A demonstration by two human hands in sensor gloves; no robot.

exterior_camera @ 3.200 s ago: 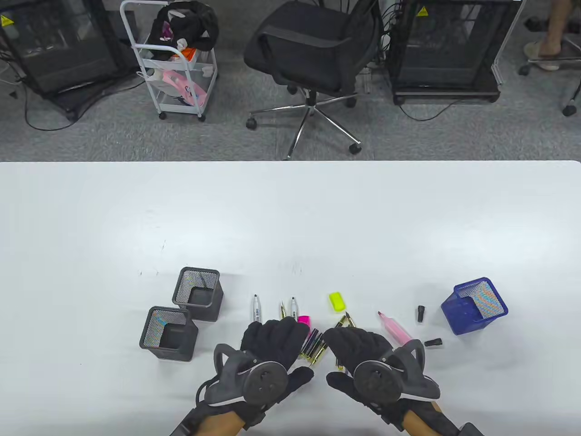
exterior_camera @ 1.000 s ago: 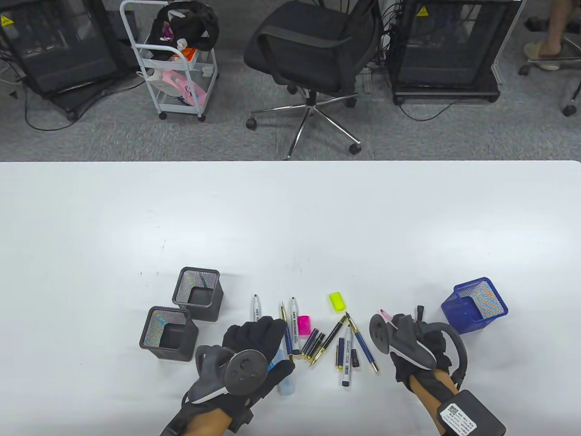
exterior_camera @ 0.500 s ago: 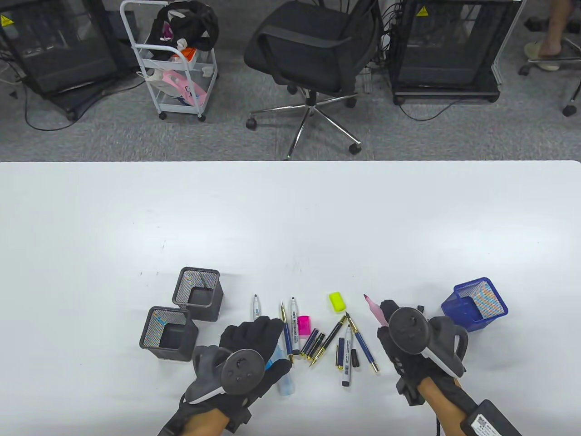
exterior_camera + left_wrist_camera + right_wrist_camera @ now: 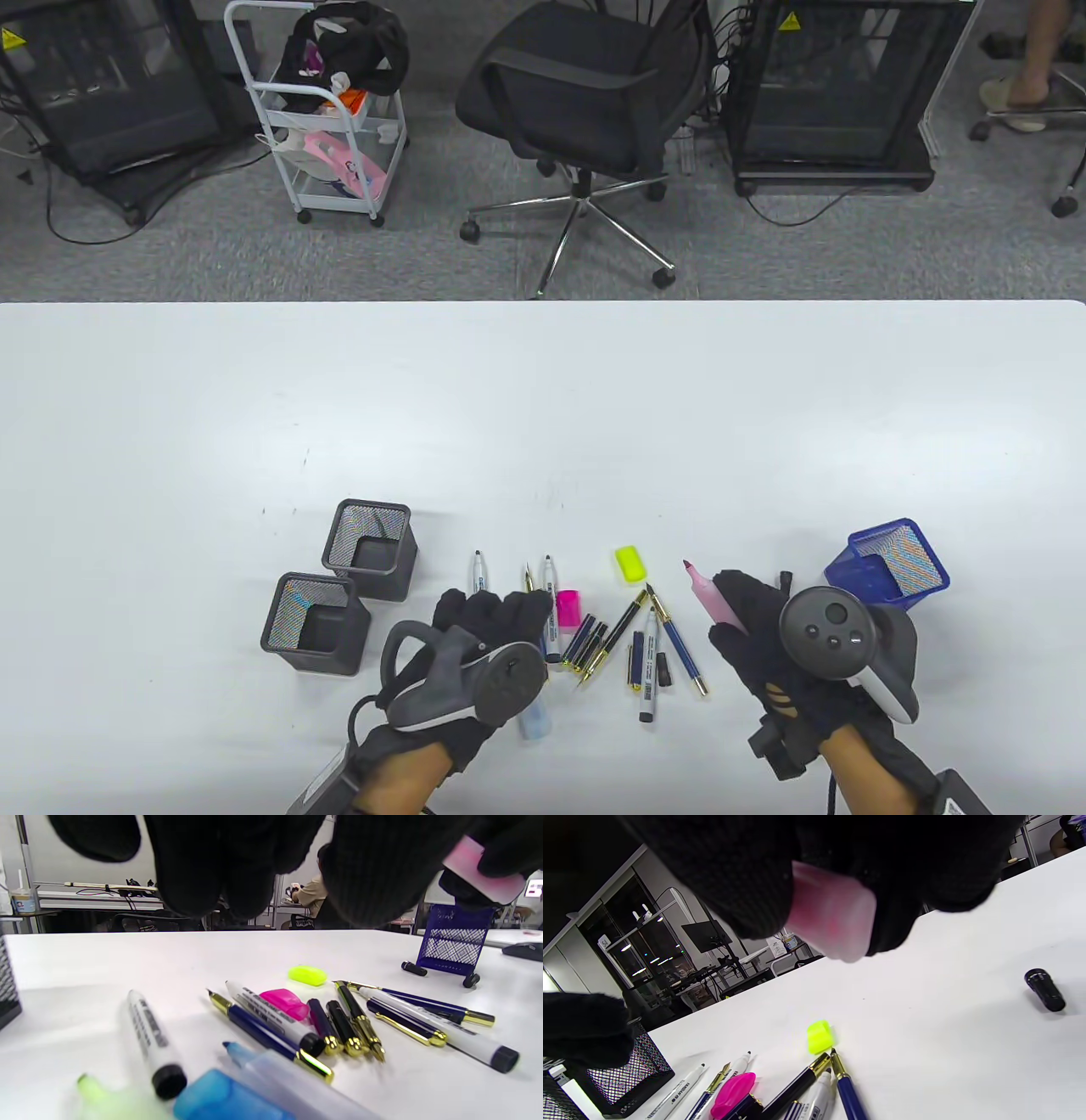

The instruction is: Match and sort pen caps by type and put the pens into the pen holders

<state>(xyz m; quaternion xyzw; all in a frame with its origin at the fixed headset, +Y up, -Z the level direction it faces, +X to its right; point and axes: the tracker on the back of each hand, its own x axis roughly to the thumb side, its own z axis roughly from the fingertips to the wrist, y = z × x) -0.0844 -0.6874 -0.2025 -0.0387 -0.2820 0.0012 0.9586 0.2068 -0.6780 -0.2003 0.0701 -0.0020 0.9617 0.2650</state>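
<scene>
Table view shows your right hand point(image 4: 768, 632) wrapped around the pink highlighter point(image 4: 706, 588), its bare tip pointing up and to the left, away from you, so its long axis runs diagonally toward the pen cluster. What the coming move turns on, I judge, is the pink cap point(image 4: 568, 607): it lies on the surface to the left of that tip, beyond the gold-trimmed pens, and just beside the fingertips of your left hand point(image 4: 488, 632), which is clearly the nearer one. Your left hand hovers over the left end of the pens with fingers bent downward; whether it pinches anything I cannot tell. The pink cap is a glossy, translucent, rounded shell, likely slick under a glove, resting against a white marker point(image 4: 550, 607). The yellow cap point(image 4: 629, 564) is the same shape, well clear of both hands. The highlighter barrel is flat-sided, frosted plastic. The blue mesh holder point(image 4: 887, 570) stands just beyond your right hand, and two black mesh holders point(image 4: 344, 586) stand left of your left hand.
</scene>
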